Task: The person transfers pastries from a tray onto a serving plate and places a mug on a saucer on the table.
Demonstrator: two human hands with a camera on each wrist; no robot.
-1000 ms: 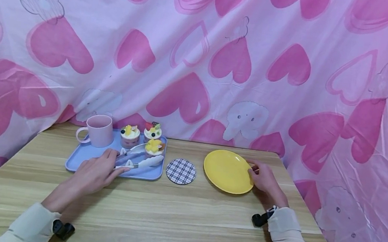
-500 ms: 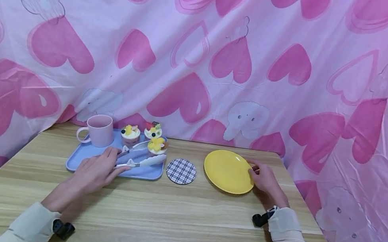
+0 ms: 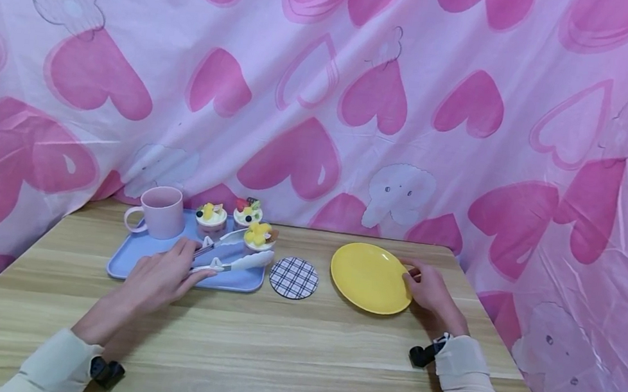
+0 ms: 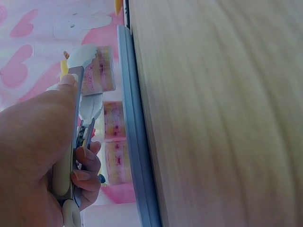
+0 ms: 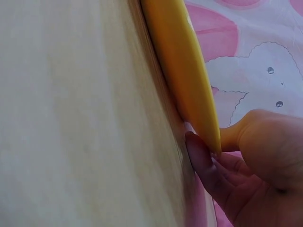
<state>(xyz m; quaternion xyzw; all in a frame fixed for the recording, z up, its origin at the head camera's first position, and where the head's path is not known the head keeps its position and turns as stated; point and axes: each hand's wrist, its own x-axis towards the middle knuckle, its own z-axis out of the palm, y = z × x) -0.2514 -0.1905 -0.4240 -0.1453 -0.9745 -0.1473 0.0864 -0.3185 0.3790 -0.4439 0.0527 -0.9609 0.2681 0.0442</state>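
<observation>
In the head view my left hand (image 3: 159,277) grips a pair of tongs (image 3: 251,260) with white scalloped tips. Between those tips is a clear dessert cup (image 3: 258,235) topped with yellow fruit; in the left wrist view the same cup (image 4: 100,71) hangs a little off the blue tray (image 3: 134,261), its pink and cream layers showing. Two similar cups (image 3: 211,218) stand behind on the tray. On the right, my right hand (image 3: 432,291) pinches the rim of a yellow plate (image 3: 370,279), thumb and fingers on either side of the edge in the right wrist view.
A pink mug (image 3: 163,216) stands at the tray's back left. Between tray and plate lies a round checked coaster (image 3: 293,278). A pink heart-patterned cloth (image 3: 314,92) hangs right behind the wooden table (image 3: 283,361).
The tongs and the yellow-topped dessert cup have risen slightly and shifted right, toward the tray's right edge. My right hand and the plate have stayed in place.
</observation>
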